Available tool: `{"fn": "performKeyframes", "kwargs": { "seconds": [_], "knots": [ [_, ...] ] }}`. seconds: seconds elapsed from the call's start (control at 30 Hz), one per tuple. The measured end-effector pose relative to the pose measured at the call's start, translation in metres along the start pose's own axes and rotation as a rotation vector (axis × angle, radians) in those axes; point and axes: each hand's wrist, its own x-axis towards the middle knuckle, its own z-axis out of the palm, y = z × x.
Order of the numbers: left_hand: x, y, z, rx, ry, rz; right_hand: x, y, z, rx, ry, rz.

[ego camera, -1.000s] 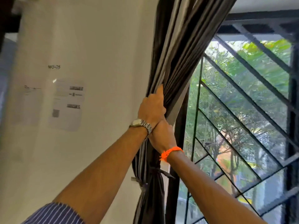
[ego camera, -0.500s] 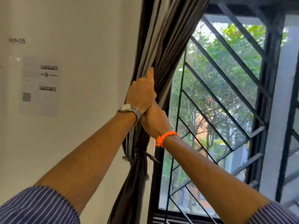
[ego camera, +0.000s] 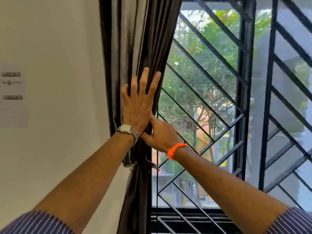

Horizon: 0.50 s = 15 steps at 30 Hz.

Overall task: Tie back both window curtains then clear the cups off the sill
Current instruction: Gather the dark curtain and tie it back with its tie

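Note:
The dark grey left curtain (ego camera: 128, 39) hangs gathered against the window's left edge. A tie-back (ego camera: 143, 163) cinches it lower down. My left hand (ego camera: 138, 105), with a watch on the wrist, lies flat on the folds with fingers spread. My right hand (ego camera: 160, 134), with an orange wristband, sits just below it, its fingers curled into the curtain's edge. No cups and no second curtain are in view.
A black window grille (ego camera: 243, 98) with diagonal bars fills the right side, with trees outside. A white wall (ego camera: 59, 65) with a printed paper sheet (ego camera: 12, 97) stands on the left. The dark window frame bottom (ego camera: 194, 215) runs below.
My left hand has let go of the curtain folds and now rests open and flat on them. The view has turned right and down, showing more of the window.

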Motion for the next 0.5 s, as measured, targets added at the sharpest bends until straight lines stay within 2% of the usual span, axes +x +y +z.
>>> {"fn": "performKeyframes", "kwargs": {
  "seconds": [0.1,0.2,0.27,0.37,0.5],
  "knots": [
    [-0.001,0.030,-0.003,0.082,0.008,0.133,-0.015,0.029,-0.015,0.030,-0.031,-0.021],
    [0.000,0.065,-0.009,0.095,-0.091,0.221,-0.036,0.062,-0.033,0.225,-0.108,0.027],
    [0.001,0.091,-0.013,0.093,-0.152,0.260,-0.051,0.086,-0.050,0.294,-0.068,0.091],
    [0.001,0.130,-0.013,0.130,-0.218,0.319,-0.073,0.122,-0.084,0.270,0.057,0.146],
    [0.002,0.185,-0.010,0.062,-0.296,0.287,-0.094,0.170,-0.134,0.115,0.080,0.185]
  ]
}}
